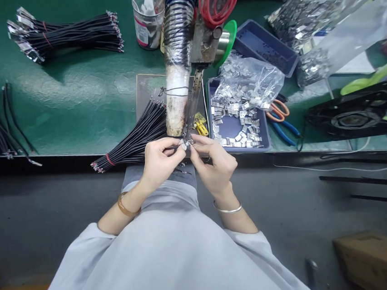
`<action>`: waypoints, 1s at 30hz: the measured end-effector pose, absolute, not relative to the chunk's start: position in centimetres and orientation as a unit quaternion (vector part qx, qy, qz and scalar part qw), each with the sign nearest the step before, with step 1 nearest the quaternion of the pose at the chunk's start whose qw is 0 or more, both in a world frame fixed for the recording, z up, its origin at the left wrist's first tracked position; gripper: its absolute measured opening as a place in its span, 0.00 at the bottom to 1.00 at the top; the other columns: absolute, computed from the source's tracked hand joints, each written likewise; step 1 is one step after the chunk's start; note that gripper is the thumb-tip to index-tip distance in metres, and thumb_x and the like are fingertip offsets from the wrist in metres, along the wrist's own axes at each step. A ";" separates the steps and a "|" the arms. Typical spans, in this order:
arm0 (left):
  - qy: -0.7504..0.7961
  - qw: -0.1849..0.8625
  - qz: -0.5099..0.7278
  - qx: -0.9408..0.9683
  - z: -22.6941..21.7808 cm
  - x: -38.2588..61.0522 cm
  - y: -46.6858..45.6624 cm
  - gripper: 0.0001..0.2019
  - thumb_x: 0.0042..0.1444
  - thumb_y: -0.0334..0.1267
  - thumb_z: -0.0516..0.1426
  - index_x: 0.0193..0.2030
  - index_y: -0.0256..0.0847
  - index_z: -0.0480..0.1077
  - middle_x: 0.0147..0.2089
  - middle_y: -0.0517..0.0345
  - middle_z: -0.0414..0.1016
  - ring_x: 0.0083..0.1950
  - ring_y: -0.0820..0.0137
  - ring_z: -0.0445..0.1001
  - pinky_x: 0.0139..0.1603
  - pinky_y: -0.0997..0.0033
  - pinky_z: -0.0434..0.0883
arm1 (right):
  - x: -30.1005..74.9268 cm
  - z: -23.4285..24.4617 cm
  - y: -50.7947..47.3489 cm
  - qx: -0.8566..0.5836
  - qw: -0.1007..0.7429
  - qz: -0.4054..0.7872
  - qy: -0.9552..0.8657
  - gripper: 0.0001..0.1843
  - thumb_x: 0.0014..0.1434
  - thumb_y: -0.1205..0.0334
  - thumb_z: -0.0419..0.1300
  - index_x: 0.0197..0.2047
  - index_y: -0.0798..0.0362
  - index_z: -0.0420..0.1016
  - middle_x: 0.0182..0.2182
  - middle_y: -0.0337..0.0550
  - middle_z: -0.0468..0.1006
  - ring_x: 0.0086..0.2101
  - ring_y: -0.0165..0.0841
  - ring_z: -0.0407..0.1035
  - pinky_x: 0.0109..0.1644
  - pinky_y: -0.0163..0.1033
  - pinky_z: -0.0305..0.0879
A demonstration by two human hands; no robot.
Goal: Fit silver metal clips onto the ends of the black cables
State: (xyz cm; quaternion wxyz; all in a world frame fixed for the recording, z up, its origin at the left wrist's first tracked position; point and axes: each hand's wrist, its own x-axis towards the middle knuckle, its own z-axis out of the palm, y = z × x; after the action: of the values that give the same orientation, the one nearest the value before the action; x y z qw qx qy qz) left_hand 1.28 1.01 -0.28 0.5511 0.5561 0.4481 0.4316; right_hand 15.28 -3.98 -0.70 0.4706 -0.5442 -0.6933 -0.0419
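Observation:
At the bench's front edge, my left hand point(163, 162) pinches a thin black cable point(172, 147) near its end. My right hand point(215, 162) is closed on a small silver metal tab point(188, 142), which meets the cable's end between my fingertips. Whether the two are joined is too small to make out. Just left of my hands lies a bundle of black cables point(137, 134) tied with a red band. Above my fingers stand a foil-and-tape-wrapped hose point(176, 87) and a metal soldering fixture point(195, 92) pointing down.
A blue tray point(264, 133) of small metal tabs point(243, 131) stands right of my hands, with orange-handled scissors point(279, 110) and blue-handled pliers point(284, 131) beside it. More cable bundles point(70, 36) lie at left. A solder spool point(225, 46) and plastic tub point(148, 26) stand behind.

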 end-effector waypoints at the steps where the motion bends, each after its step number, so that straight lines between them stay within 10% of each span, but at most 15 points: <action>1: 0.450 0.550 0.433 0.556 -0.3 1.3 1.0 0.06 0.50 0.34 0.63 0.31 0.36 0.83 0.31 0.56 0.83 0.31 0.73 0.78 0.30 0.80 0.74 | 15.3 -0.7 -3.9 -0.547 0.471 -0.042 -0.690 0.07 0.64 0.71 0.63 0.39 0.48 0.75 0.43 0.44 0.88 0.43 0.36 0.84 0.45 0.37 0.81; 21: 0.442 0.535 0.398 0.600 -0.2 1.0 1.2 0.08 0.51 0.35 0.62 0.31 0.35 0.83 0.29 0.55 0.83 0.28 0.74 0.74 0.26 0.80 0.69 | 15.8 -0.3 -4.0 -0.536 0.449 -0.073 -0.711 0.08 0.64 0.73 0.63 0.39 0.49 0.73 0.41 0.44 0.88 0.39 0.32 0.84 0.41 0.32 0.79; 30: 0.327 0.275 0.468 0.773 -1.5 -0.5 0.9 0.07 0.65 0.34 0.60 0.36 0.37 0.78 0.32 0.55 0.83 0.30 0.72 0.76 0.35 0.74 0.73 | 15.0 -0.5 -4.1 -0.582 0.556 0.078 -0.589 0.07 0.62 0.72 0.66 0.36 0.50 0.78 0.37 0.39 0.87 0.37 0.31 0.84 0.38 0.31 0.81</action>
State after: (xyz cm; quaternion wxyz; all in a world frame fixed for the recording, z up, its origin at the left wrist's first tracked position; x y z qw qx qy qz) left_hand -0.46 0.92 -1.49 0.2747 0.7735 0.3273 0.4681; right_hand 15.03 -4.10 -0.45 0.5557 -0.5819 -0.5886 0.0778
